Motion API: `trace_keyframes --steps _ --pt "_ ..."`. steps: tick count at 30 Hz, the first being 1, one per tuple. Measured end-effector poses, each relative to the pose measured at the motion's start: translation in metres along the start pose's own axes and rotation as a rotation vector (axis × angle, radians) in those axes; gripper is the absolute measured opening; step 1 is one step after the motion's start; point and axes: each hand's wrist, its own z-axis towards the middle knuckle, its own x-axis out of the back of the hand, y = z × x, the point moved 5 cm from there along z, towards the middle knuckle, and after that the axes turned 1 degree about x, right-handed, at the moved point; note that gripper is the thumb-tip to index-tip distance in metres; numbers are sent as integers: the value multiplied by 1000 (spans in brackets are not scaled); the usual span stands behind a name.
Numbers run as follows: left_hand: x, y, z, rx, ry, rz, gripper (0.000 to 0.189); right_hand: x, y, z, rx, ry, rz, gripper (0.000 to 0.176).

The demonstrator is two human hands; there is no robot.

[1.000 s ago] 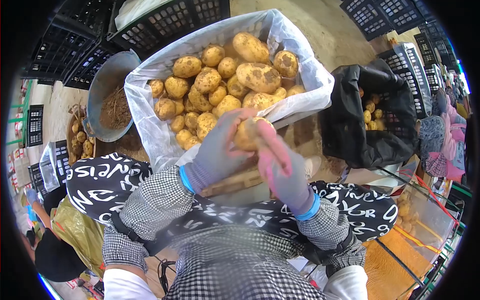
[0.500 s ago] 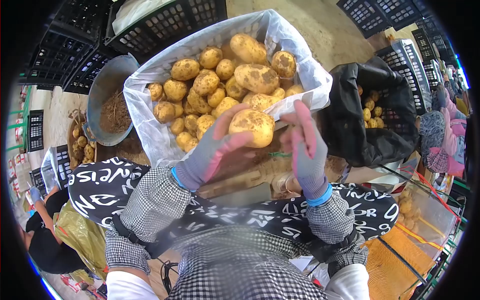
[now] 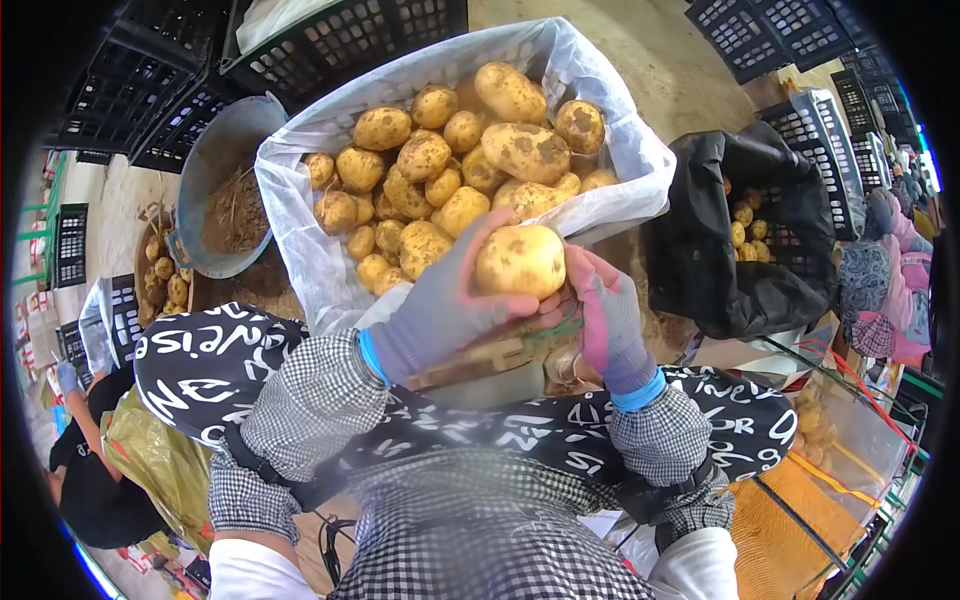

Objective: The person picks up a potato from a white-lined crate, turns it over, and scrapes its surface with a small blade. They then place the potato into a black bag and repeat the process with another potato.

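A large, lightly soiled potato is held in front of me, over the near edge of a white-lined crate. My left hand, in a grey and pink glove, grips it from the left and below. On its right side the gloved fingers of my right hand press against it, so both hands are closed on the same potato. Behind it, the crate holds a heap of muddy potatoes of mixed sizes.
A blue tub with dirt and roots stands left of the crate. To the right, a black-lined crate holds several small potatoes. Black crates line the back. People are at the far right, and another person at the left.
My right hand has moved in from beside the potato and now touches it. The potato has turned and shows a cleaner side. The view has shifted slightly.
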Motion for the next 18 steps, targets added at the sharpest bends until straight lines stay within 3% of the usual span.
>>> trace_keyframes --steps 2,4,7,9,12,14,18 --pt "0 2 -7 424 -169 -326 80 -2 -1 2 -33 8 4 53" --pt "3 2 -3 439 -153 -326 75 -10 -7 4 -115 46 65 55" --pt "-3 7 -3 361 -128 -520 69 -17 -14 1 -187 77 147 58" --pt "-9 10 -4 195 -92 -478 71 -18 -12 -5 -172 17 192 61" --pt "-14 16 -5 -70 -28 43 82 -19 -17 -23 -274 -81 368 63" --pt "-12 17 -7 -108 17 521 87 -17 -8 -13 -412 -79 370 63" --pt "-6 18 -6 -115 -25 515 82 -31 -20 -16 -372 -38 289 60"
